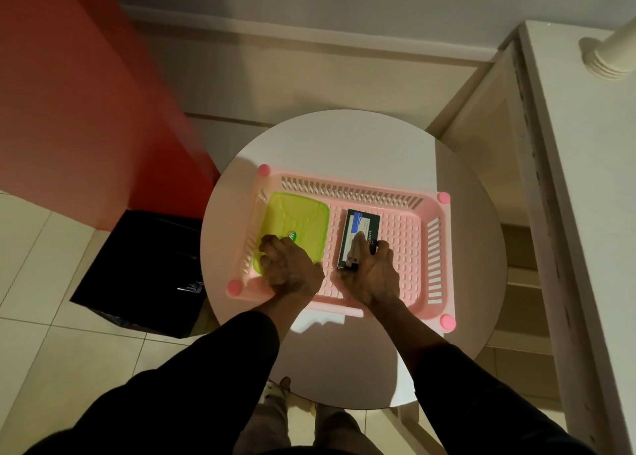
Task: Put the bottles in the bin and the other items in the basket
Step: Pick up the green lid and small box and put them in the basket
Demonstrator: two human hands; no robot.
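Note:
A pink slotted basket (437, 248) sits on a round white table (344, 138). Inside it on the left lies a green lidded container (299, 217), and my left hand (289, 265) rests on its near edge with fingers curled over it. On the right of the basket lies a dark green pencil box (361, 224). My right hand (371, 275) holds a small grey object (356, 251), perhaps a stapler, on top of that box. A black-lined bin (137, 265) stands on the floor left of the table. No bottles are visible.
A red cabinet (86, 110) rises behind the bin at the left. A cream shelf unit (568, 213) stands close to the table's right side. My feet (285, 389) show under the table's near edge on a tiled floor.

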